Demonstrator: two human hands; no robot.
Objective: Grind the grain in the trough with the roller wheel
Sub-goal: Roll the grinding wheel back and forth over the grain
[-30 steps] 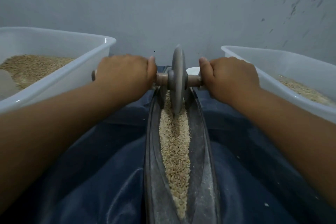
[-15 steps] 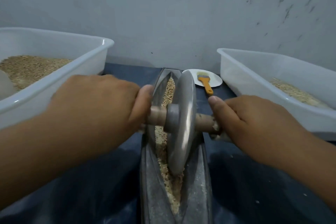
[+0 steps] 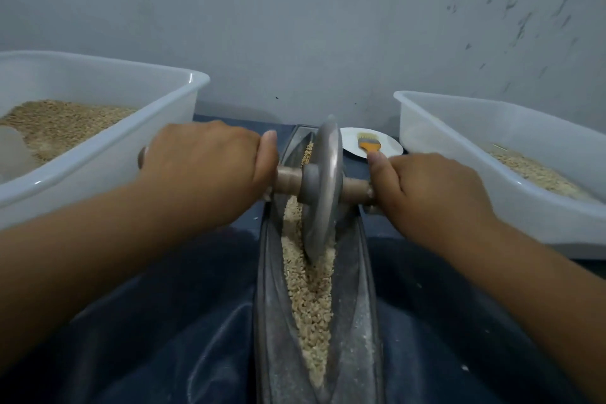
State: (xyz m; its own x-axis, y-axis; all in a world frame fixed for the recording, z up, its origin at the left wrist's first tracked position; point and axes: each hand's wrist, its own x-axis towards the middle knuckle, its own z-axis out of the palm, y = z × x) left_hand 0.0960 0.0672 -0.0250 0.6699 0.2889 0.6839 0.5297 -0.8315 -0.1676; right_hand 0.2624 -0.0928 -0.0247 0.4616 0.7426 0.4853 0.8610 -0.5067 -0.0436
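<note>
Both hands curl round the axle: left hand (image 3: 203, 167), right hand (image 3: 429, 187), wheel (image 3: 323, 187) between them, standing in the trough (image 3: 355, 321) on grain (image 3: 308, 298). Wheel looks heavy, rigid metal; grip the wooden stubs close in.

A plain grey wall (image 3: 295, 26), flecked with dark marks at right, rises behind a dark blue cloth (image 3: 164, 321).

**A small hand-milling workspace**

A plain grey wall (image 3: 295, 26) backs a surface under dark blue cloth (image 3: 164, 338). A metal trough (image 3: 357, 321) of grain (image 3: 308, 305) lies between two white tubs (image 3: 98, 167) (image 3: 492, 147) holding more grain.
</note>
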